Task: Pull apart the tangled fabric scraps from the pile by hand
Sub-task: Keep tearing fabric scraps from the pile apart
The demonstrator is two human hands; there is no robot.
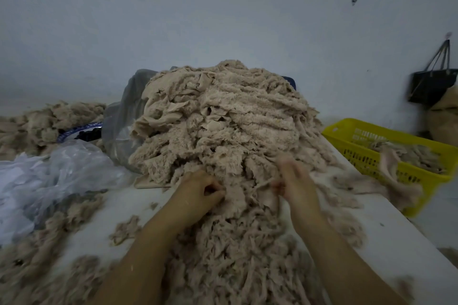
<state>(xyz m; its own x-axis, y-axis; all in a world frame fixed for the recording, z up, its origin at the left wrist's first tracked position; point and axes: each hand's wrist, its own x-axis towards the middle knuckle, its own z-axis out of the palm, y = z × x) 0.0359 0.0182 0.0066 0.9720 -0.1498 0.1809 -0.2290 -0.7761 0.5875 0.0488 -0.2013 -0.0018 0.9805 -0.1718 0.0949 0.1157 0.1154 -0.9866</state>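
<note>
Head view: your left hand (202, 190) and right hand (296, 184) both pinch scraps (247, 197) at the near edge of the pile (223, 119) on the table (138, 203). Yank too hard and the tangled pile could slide toward you, spilling scraps off the table.

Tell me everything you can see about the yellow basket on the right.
The yellow basket is a rectangular crate, seemingly plastic, its walls pierced by rows of small slots, with a hole in its rim's far-left corner. It sits beside the white table's right edge, its right end out of frame. Beige fabric scraps lie inside; one strip drapes over its near wall.
</note>
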